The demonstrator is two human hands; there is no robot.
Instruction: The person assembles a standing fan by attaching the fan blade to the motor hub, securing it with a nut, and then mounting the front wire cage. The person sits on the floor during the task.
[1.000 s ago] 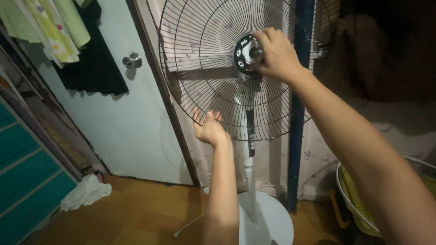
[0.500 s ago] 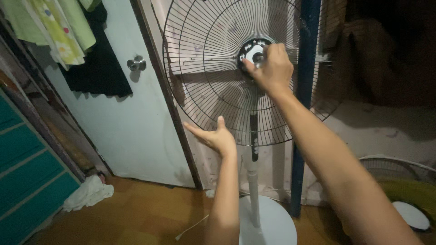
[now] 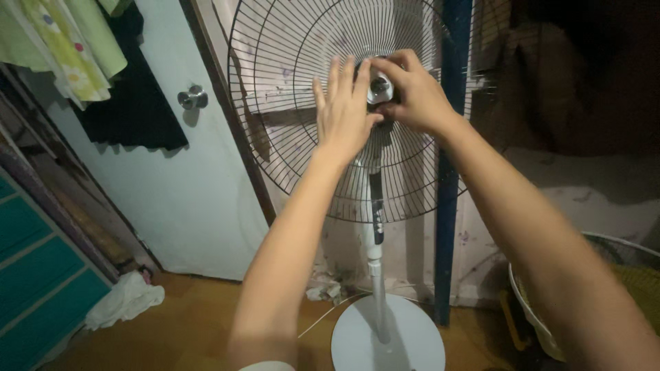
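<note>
Now | right hand [image 3: 412, 93] pinches silver hub cap [image 3: 380, 88] at centre of wire fan guard [image 3: 289, 130] | left hand [image 3: 344, 113] flat, fingers spread, against guard left of hub | best: brace guard steady, turn cap squarely

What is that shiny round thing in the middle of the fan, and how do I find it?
Find the tall white stand fan by the pale door. Look at the centre of its round wire guard, where the left hand and right hand meet. The hub is the only solid, shiny silver-and-black disc among thin wires.
</note>
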